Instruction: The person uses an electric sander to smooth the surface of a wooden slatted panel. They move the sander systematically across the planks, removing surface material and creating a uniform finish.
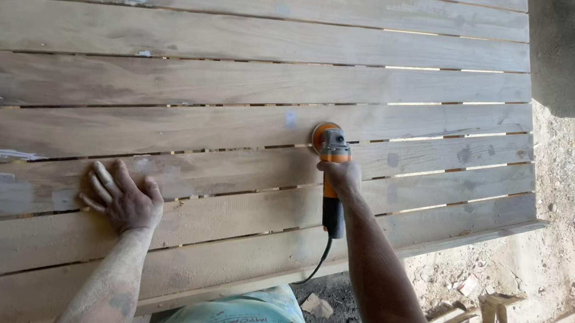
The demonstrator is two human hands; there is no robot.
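Head view: my right hand (340, 176) grips the orange-and-grey angle grinder (329, 176), its disc on the slatted pale wooden plank panel (238, 85); my left hand (123, 199) lies flat, fingers spread, on a nearer plank.

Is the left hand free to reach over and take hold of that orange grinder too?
Probably yes. The left hand lies flat on the wooden planks, holding nothing, with only bare boards between it and the grinder that the right hand grips.
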